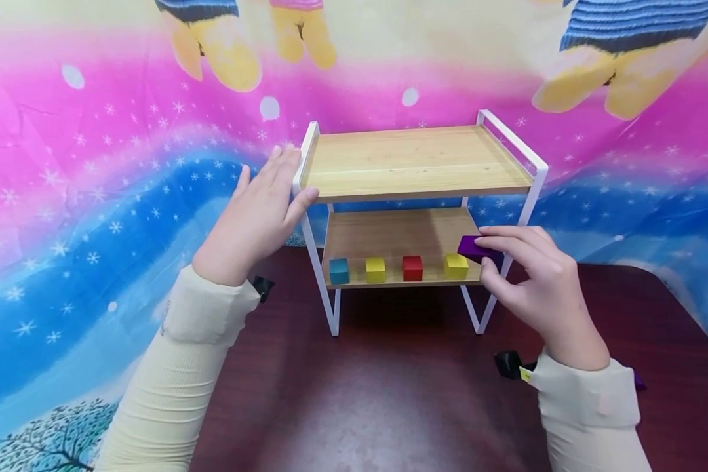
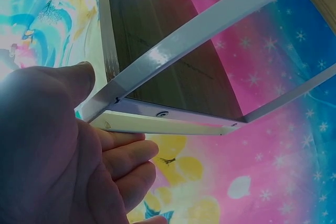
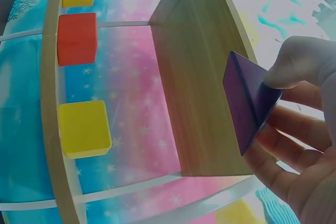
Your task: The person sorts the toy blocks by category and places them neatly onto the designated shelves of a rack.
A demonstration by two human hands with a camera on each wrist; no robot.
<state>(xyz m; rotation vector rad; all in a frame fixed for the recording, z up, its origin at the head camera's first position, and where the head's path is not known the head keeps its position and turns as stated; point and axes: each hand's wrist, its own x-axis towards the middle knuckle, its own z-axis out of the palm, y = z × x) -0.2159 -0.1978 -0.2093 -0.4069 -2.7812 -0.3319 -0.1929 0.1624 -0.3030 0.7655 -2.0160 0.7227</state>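
Observation:
My right hand [image 1: 533, 282] pinches a purple triangular block [image 1: 472, 248] between thumb and fingers, at the right end of the lower shelf [image 1: 389, 229]. In the right wrist view the block [image 3: 247, 95] shows a triangular face, held apart from the shelf boards. Along the lower shelf's front edge stand a teal cube [image 1: 339, 271], a yellow cube [image 1: 375, 269], a red cube [image 1: 412, 268] and another yellow cube [image 1: 456, 265], nearest the held block. My left hand [image 1: 256, 213] rests with extended fingers against the white side frame [image 2: 173, 40] at the upper left of the rack.
The two-tier rack has a wooden top board [image 1: 413, 157] between white metal sides. It stands on a dark reddish table [image 1: 354, 393] before a colourful printed cloth [image 1: 124, 131]. A small purple piece [image 1: 640, 380] shows beside the right sleeve.

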